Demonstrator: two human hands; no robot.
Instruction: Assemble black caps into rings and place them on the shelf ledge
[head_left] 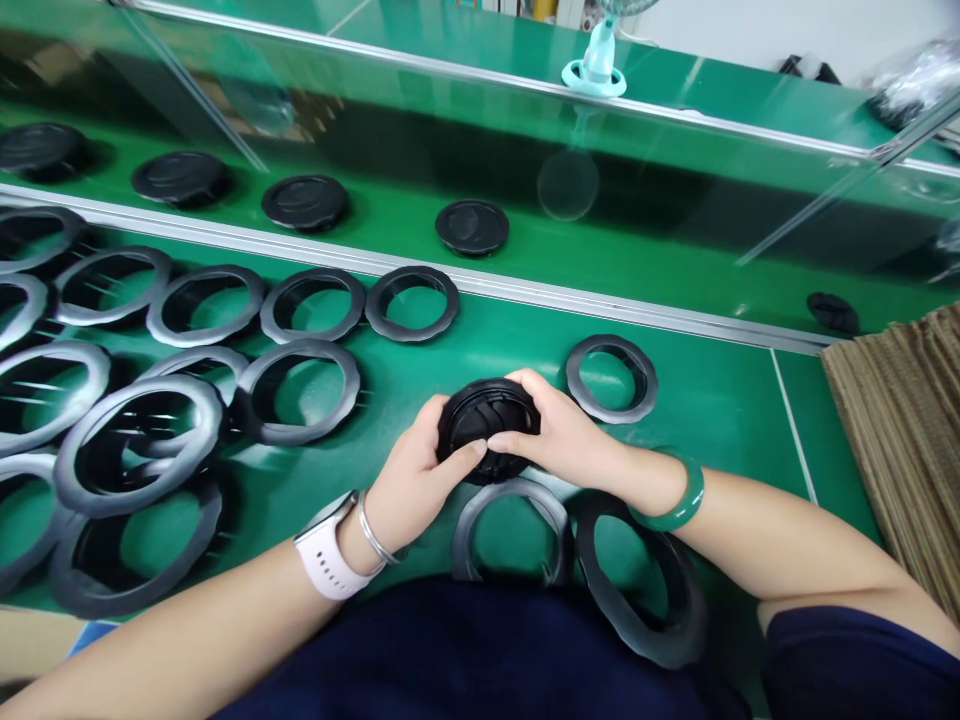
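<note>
Between my two hands is a round black plastic part with curved ribs or blades across its face, held above the green worktop. My left hand grips its left edge, thumb pressed on the face. From the right, my right hand wraps its rim, and the two thumbs nearly meet at the middle. The fingers behind the part are hidden. Just below it lies a black ring, with another ring tilted beside it. A further ring rests beyond my right wrist.
Several black rings crowd the left side, some stacked. Behind a metal rail, round black parts sit spaced along a green conveyor belt. Cardboard sheets are stacked at the right. A mint-coloured fan stands on the upper shelf.
</note>
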